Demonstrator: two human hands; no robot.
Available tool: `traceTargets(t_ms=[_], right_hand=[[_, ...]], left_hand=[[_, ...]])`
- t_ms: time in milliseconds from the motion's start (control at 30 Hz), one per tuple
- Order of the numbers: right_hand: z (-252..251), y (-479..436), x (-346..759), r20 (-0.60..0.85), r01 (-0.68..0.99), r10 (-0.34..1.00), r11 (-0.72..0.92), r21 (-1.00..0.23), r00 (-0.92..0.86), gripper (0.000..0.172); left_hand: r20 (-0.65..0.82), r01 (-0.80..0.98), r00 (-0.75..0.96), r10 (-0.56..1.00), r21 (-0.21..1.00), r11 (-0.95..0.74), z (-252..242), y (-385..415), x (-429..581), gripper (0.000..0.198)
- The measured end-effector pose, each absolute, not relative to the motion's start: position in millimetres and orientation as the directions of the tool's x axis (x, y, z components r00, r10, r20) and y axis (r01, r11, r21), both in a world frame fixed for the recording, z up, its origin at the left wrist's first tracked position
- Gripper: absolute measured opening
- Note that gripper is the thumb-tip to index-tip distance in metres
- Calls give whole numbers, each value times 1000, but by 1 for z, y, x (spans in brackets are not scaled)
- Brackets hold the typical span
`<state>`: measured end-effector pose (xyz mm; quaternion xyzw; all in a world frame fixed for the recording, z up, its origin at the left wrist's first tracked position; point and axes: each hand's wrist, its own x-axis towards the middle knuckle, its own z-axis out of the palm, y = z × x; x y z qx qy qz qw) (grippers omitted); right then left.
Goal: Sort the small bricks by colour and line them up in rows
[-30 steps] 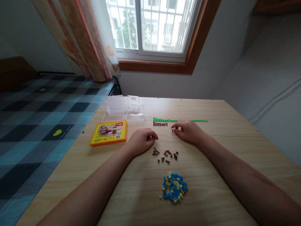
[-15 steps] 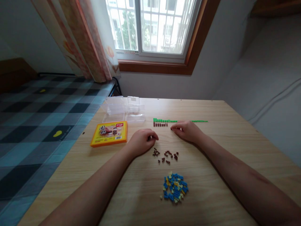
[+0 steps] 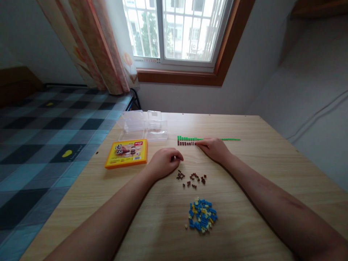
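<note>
My right hand (image 3: 213, 148) reaches to the end of a short row of small brown bricks (image 3: 185, 143). Its thumb and fingers are pinched on a tiny brown brick (image 3: 195, 143) at the row's right end. Just behind runs a longer row of green bricks (image 3: 187, 139), graded from tall at the left to low at the right, partly covered by that hand. My left hand (image 3: 165, 162) rests on the tabletop with its fingers curled in, and no piece shows in it. Loose brown bricks (image 3: 194, 177) lie scattered in front of it.
A pile of blue, yellow and cream bricks (image 3: 202, 215) lies nearer to me on the wooden table (image 3: 152, 224). Left of my hand are a yellow-orange game box (image 3: 126, 154) and clear plastic boxes (image 3: 144, 127). A bed (image 3: 54, 137) adjoins the table's left side.
My right hand has moved slightly left and away from me, bringing the tiny brown brick to the end of the brown row. My left hand stays put.
</note>
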<state>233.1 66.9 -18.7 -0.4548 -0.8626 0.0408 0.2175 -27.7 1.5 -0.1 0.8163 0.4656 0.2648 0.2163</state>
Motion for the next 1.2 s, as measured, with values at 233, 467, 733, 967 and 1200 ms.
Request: traceTargets(t_ms=[233,467,733,967,1200], right_hand=[[-22,69,235,366,754,804,580,-309,-469,25],[-21,69,234,341,755,804,584,-298,-487,25],[-21,70,236,358,747,796,593,-301,-488,25],[-23,71,237,398,726,781,609,-319,-480,23],[-25,66,236,442,616,721,689,-381,-534,21]], left_hand=[[234,643,428,873,600,-477,-1,2,-28,23],[238,644,423,874,600,-475,1,1,-27,22],[229,649,423,877,599,-470,0,1,-27,22],[228,643,422,878,607,-467,0,1,-28,22],[188,594,465,865,659,-462,7,0,-31,17]])
